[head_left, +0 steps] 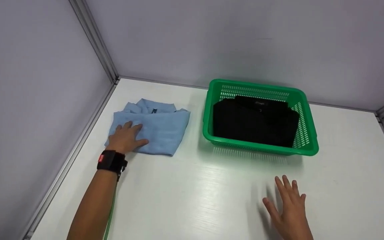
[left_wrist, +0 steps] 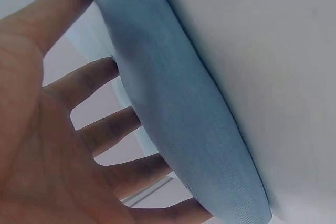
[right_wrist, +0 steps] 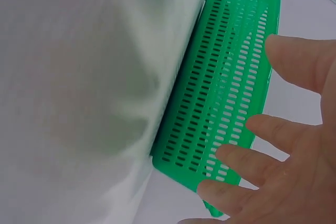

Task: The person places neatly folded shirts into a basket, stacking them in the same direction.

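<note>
A folded light blue shirt, its collar toward the back, lies flat on the white table. On its left part rests my left hand, fingers spread and straight; the left wrist view has the fingertips against the folded blue cloth. My right hand is held over the table's front right, fingers spread, with nothing in it. Beyond it stands a green plastic basket, whose slotted side fills the middle of the right wrist view. Inside the basket lies a folded black garment with a collar label.
The white table meets a pale back wall and a left wall panel with metal edging. A black band wraps the left wrist, and a green cable runs back along that forearm.
</note>
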`<state>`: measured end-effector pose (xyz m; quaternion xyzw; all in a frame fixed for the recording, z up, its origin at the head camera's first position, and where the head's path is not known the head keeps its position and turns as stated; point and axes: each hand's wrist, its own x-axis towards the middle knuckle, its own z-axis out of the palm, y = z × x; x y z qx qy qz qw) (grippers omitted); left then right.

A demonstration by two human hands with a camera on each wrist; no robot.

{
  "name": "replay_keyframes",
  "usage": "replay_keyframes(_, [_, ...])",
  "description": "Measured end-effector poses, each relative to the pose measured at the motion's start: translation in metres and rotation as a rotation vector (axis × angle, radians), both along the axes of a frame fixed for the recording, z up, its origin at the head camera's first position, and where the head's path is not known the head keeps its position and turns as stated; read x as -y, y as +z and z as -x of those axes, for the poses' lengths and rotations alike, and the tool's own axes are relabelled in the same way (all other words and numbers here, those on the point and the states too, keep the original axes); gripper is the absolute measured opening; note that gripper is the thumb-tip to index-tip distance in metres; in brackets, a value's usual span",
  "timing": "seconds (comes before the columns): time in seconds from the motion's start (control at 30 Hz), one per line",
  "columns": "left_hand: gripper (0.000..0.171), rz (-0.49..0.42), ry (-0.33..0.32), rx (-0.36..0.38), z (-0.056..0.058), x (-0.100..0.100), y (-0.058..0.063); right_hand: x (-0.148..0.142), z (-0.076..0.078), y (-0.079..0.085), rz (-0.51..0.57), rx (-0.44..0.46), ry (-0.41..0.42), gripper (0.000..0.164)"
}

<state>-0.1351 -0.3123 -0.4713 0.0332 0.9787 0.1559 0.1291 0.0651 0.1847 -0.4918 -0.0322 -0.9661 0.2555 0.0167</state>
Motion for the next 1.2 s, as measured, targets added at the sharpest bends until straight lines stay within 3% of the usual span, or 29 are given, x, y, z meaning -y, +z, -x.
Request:
replay_keyframes(0.37, [0.078, 0.015, 0.013, -0.03, -0.012, -0.005, -0.003, 0.077, 0.052, 0.007, 0.012, -0.143, 0.344, 0.07])
replay_keyframes(0.73, [0.075, 0.016, 0.047, -0.052, -0.024, -0.003, -0.005, 0.154, 0.098, 0.005, 0.04, -0.036, 0.569, 0.069])
replay_keyframes(0.97, [0.074, 0.021, 0.069, -0.05, -0.024, -0.003, -0.004, 0.201, 0.131, 0.005, 0.021, -0.044, 0.654, 0.066])
replay_keyframes(1.2, [0.073, -0.001, 0.045, -0.064, -0.023, 0.0, 0.003, 0.225, 0.147, 0.007, -0.005, -0.097, 0.674, 0.064])
